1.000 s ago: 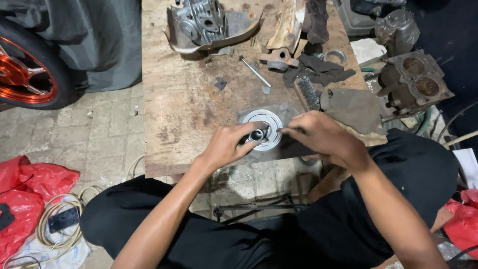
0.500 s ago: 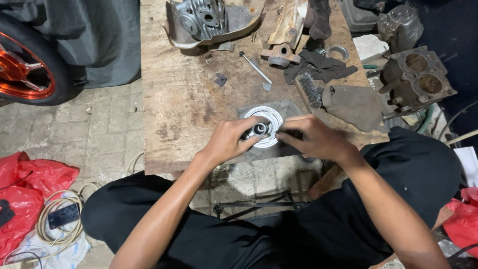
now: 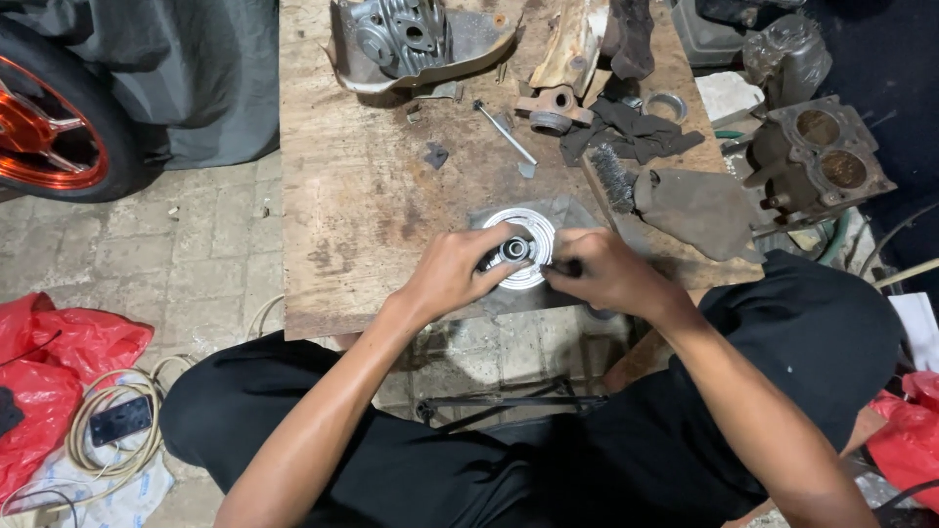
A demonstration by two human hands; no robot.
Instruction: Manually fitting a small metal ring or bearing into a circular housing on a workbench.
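A round silver metal disc (image 3: pixel 529 228) with a dark hub at its middle lies on a low wooden table (image 3: pixel 372 196), near its front edge. My left hand (image 3: pixel 455 274) curls around the disc's left side, thumb and fingers at the hub. My right hand (image 3: pixel 602 272) grips the disc's right side, and a thin dark tool seems to be pinched in its fingers. Both hands hide the lower half of the disc.
An engine cylinder head (image 3: pixel 401 34) sits at the table's far edge, with a bolt (image 3: pixel 504 135), a wire brush (image 3: pixel 614 178) and dark rags (image 3: pixel 690 200) nearby. A twin-bore cylinder block (image 3: pixel 822 156) lies to the right. An orange motorcycle wheel (image 3: pixel 49 127) and red bags (image 3: pixel 59 352) are at the left.
Both hands stay on the disc and have shifted slightly around its hub. The view has drifted a little; nothing else has moved.
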